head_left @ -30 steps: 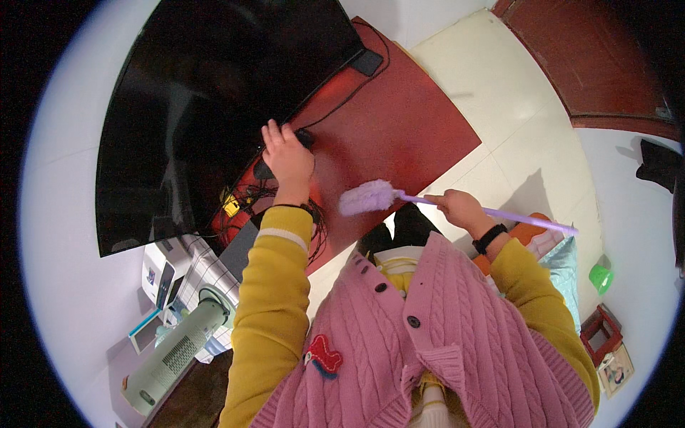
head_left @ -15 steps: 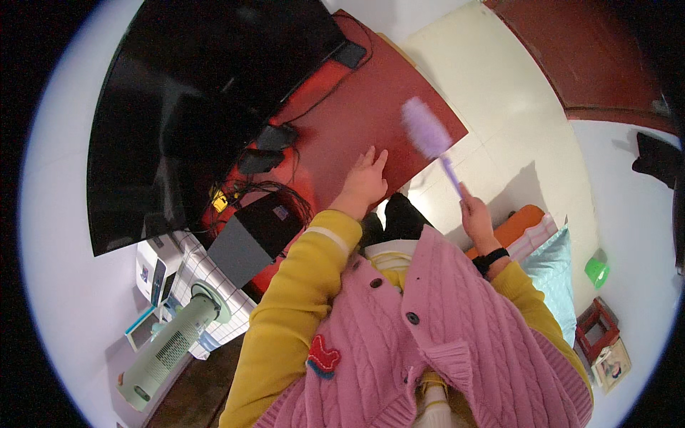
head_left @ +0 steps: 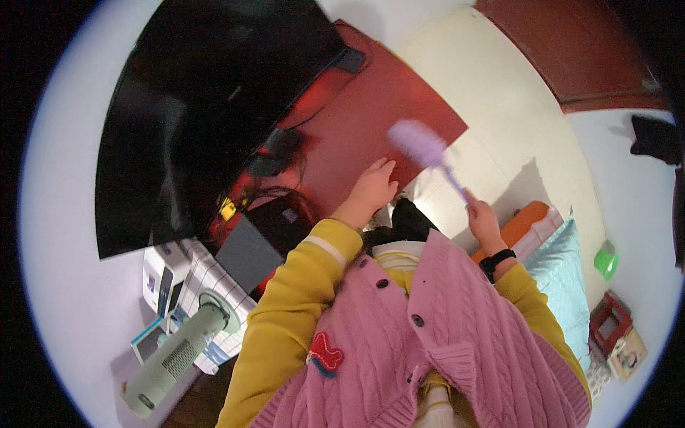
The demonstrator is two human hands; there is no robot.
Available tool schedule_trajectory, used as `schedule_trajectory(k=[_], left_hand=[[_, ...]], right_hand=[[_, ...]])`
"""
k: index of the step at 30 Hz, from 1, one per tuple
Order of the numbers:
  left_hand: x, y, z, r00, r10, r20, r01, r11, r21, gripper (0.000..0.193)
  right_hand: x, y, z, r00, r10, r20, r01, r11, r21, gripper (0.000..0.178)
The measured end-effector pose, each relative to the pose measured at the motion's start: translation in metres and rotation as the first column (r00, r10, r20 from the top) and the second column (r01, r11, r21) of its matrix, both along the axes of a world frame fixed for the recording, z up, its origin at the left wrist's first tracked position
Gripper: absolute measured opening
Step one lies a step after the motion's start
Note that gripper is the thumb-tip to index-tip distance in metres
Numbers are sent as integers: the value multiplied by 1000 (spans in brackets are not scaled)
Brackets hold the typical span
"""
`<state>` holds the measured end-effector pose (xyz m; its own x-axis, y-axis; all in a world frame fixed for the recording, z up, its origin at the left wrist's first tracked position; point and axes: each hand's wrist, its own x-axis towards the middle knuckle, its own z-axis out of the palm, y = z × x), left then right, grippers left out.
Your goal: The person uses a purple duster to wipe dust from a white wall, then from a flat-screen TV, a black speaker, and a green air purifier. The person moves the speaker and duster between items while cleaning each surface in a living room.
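Purple duster point(head_left: 421, 145) in the right hand point(head_left: 485, 222), over the table's edge

The fluffy duster head, blurred, overlaps the right-hand edge of the red table point(head_left: 349, 118); contact cannot be told. The right hand's fingers are closed around its handle. The left hand point(head_left: 372, 188), palm down, has its fingers extended and close together, gripping nothing; whether they touch the tabletop is unclear.

Half a second ago the duster pointed more steeply away and the left fingers were spread wider; now its head leans further left, nearer that hand.

Red tabletop stretches between the hands and the black television point(head_left: 207, 107). Pale floor point(head_left: 464, 64) runs beyond the table's right corner. A grey-and-black box point(head_left: 249, 255) sits beside the left forearm.
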<state>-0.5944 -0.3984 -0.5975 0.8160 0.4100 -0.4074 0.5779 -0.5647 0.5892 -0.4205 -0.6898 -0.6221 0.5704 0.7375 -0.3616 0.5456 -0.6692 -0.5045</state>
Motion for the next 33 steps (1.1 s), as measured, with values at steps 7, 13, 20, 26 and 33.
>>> schedule_trajectory(k=[7, 13, 20, 26, 33], left_hand=[[-104, 25, 58, 945, 254, 205, -296, 933, 207, 52], [-239, 44, 93, 787, 514, 341, -616, 622, 484, 57], [-416, 58, 61, 131, 961, 242, -990, 112, 90, 73], [-445, 33, 52, -81, 990, -116, -694, -139, -706, 77], [-440, 33, 47, -104, 964, -245, -520, -263, -813, 74]], right_hand=[[-41, 54, 1, 852, 509, -122, -521, 849, -91, 48], [-74, 91, 5, 897, 429, -104, -426, 903, 57, 43], [-88, 116, 9, 927, 375, -1, -375, 927, 22, 44], [-96, 121, 25, 832, 555, -24, -554, 827, -95, 41], [-134, 138, 61, 907, 310, -286, -242, 938, 249, 35]])
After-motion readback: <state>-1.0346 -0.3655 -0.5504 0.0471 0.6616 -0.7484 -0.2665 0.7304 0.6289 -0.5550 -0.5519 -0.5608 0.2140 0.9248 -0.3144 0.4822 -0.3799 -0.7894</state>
